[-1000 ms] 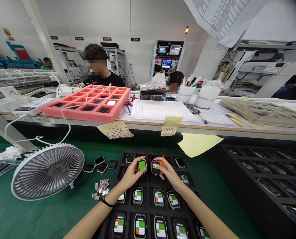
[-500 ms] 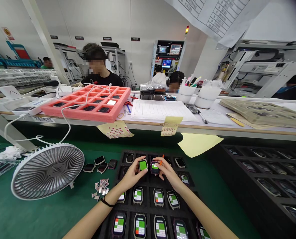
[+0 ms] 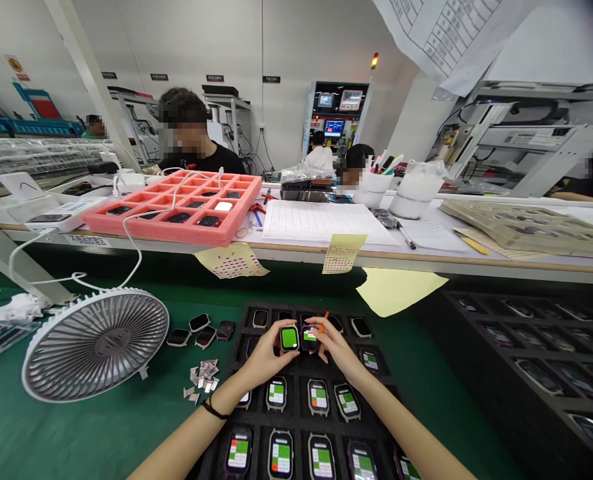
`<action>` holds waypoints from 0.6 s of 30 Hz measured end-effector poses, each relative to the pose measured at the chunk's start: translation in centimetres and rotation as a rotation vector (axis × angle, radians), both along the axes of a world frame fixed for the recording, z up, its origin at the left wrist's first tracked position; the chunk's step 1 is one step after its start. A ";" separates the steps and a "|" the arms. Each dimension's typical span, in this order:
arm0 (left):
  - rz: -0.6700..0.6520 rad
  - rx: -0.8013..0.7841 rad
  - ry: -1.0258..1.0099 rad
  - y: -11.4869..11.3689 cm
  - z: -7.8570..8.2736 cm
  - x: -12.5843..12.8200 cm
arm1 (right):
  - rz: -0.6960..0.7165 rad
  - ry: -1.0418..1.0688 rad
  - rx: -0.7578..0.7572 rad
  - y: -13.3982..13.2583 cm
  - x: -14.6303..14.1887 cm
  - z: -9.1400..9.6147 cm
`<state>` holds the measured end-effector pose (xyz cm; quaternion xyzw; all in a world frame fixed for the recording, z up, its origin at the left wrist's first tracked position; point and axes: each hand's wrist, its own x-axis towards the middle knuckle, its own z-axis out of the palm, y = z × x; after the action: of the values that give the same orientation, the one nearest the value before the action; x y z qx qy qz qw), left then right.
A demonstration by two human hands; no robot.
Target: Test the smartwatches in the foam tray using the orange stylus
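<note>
Several left-hand fingers (image 3: 276, 341) clamp a green-screened smartwatch (image 3: 289, 338) at twelve o'clock of the hands; right-hand fingers (image 3: 330, 337) touch a second smartwatch (image 3: 309, 340) just beside it, with an orange stick (image 3: 324, 322) rising there, its grip unclear. The left hand (image 3: 264, 357) and right hand (image 3: 339, 350) sit over a black foam tray (image 3: 296, 421); a white desk fan (image 3: 95, 345) lies at nine o'clock.
</note>
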<state>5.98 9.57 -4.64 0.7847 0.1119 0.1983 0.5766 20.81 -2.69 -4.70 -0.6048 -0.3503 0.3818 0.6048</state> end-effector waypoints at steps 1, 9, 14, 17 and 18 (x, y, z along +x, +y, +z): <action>0.009 0.066 -0.009 0.0 0.0 0.0 | 0.003 -0.010 0.000 0.0 -0.1 -0.1; 0.033 0.282 -0.075 -0.2 0.2 0.0 | 0.099 -0.118 0.038 -0.1 -1.0 -0.3; 0.041 0.295 -0.058 -0.2 0.1 0.1 | 0.094 -0.213 0.030 -0.1 -1.3 -0.5; 0.044 0.305 -0.060 -0.1 0.0 0.1 | 0.083 -0.241 0.029 -0.1 -1.4 -0.7; 0.046 0.307 -0.061 -0.1 0.0 0.1 | 0.085 -0.239 0.031 -0.1 -1.4 -0.7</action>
<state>6.06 9.43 -4.64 0.8545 0.0806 0.2497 0.4484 19.38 -2.75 -5.38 -0.6211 -0.4512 0.3269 0.5512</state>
